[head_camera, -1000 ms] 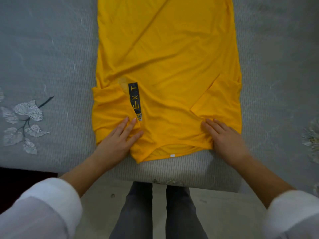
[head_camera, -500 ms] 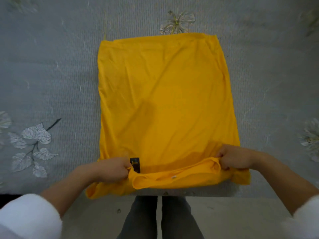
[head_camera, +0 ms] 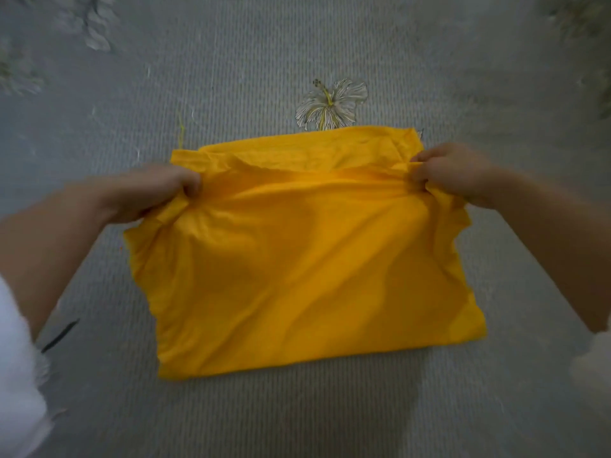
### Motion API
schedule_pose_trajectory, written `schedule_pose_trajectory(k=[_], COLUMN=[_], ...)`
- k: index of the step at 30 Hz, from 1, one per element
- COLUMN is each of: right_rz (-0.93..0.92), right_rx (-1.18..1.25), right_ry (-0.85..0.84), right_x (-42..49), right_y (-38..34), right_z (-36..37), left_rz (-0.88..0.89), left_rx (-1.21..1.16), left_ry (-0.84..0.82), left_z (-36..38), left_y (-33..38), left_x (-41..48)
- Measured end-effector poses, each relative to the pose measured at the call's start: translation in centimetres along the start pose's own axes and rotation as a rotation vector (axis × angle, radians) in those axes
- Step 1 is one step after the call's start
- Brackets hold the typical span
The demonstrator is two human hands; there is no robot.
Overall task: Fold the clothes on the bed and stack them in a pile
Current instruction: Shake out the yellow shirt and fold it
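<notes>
A yellow T-shirt [head_camera: 307,266] lies on the grey bed cover [head_camera: 231,74], doubled over on itself into a rough rectangle. My left hand [head_camera: 155,193] pinches the upper layer at its far left corner. My right hand [head_camera: 453,175] pinches the same layer at the far right corner. The held edge sits just short of the shirt's far hem, with a narrow strip of the lower layer showing beyond it. The fold line runs along the near side. No other clothes are in view.
The bed cover is grey and ribbed, with a printed white flower [head_camera: 330,105] just beyond the shirt and leaf prints at the upper left [head_camera: 96,31]. White sleeves show at the lower left [head_camera: 16,375] and lower right [head_camera: 591,368].
Both hands went from pressing the collar end flat to gripping it, then carried it away from me over the shirt body. The shirt is now folded in half.
</notes>
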State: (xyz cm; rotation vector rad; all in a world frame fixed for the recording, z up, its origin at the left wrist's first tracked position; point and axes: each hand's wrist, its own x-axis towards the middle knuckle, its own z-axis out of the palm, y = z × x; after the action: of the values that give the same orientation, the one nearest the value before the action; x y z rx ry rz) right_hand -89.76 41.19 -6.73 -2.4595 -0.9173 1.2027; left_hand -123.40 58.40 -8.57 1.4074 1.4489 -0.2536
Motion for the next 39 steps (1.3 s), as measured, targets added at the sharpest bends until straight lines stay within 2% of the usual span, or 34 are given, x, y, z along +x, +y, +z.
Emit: schedule_pose_trajectory(k=[3, 6, 9, 13, 16, 19, 21, 23, 25, 26, 31, 36, 39], right_rz=[-0.073, -0.056, -0.043, -0.113, -0.084, -0.127, -0.296, -0.422, -0.459, -0.446, -0.28, -0.15, -0.087], right_rx=[0.076, -0.029, -0.14, -0.045, -0.128, -0.282, -0.385, -0.525, -0.641, -0.668, -0.535, -0.25, -0.221], right_ry=[0.197, 0.237, 0.303, 0.548, 0.662, 0.623, 0.536, 0.352, 0.221, 0.208, 0.3, 0.475, 0.461], right_x=[2.5, 3.3, 4.0, 5.5, 6.7, 5.5, 3.3, 1.1, -0.1, -0.4, -1.2, -4.6, -8.1], right_y=[-0.7, 0.4, 1.7, 1.2, 0.9, 1.7, 3.0, 4.8, 6.9, 8.0, 10.9, 11.8, 13.2], right_z=[0.8, 2.4, 3.4, 2.7, 2.2, 3.3, 5.5, 7.9, 9.5, 9.9, 9.5, 10.4, 11.8], left_rz=[0.184, 0.173, 0.229, 0.35, 0.353, 0.361, 0.505, 0.6, 0.541, 0.479, 0.29, 0.1, -0.06], left_rx=[0.122, 0.106, 0.24, 0.147, 0.131, 0.303, 0.433, 0.601, 0.679, 0.68, 0.616, 0.343, 0.036], left_ry=[0.216, 0.297, 0.416, 0.656, 0.777, 0.83, 0.739, 0.626, 0.582, 0.59, 0.666, 0.763, 0.814], left_z=[-0.7, 0.2, 0.8, 0.5, 0.5, 2.7, 5.6, 9.0, 11.3, 11.7, 10.9, 12.8, 15.4], left_y=[0.0, -1.8, -3.0, -3.0, -3.2, -3.7, -4.6, -6.3, -8.3, -9.1, -11.1, -12.6, -13.4], left_x=[2.6, 3.3, 3.9, 4.7, 5.1, 4.2, 2.5, 0.8, -0.2, -0.3, -0.9, -5.3, -8.7])
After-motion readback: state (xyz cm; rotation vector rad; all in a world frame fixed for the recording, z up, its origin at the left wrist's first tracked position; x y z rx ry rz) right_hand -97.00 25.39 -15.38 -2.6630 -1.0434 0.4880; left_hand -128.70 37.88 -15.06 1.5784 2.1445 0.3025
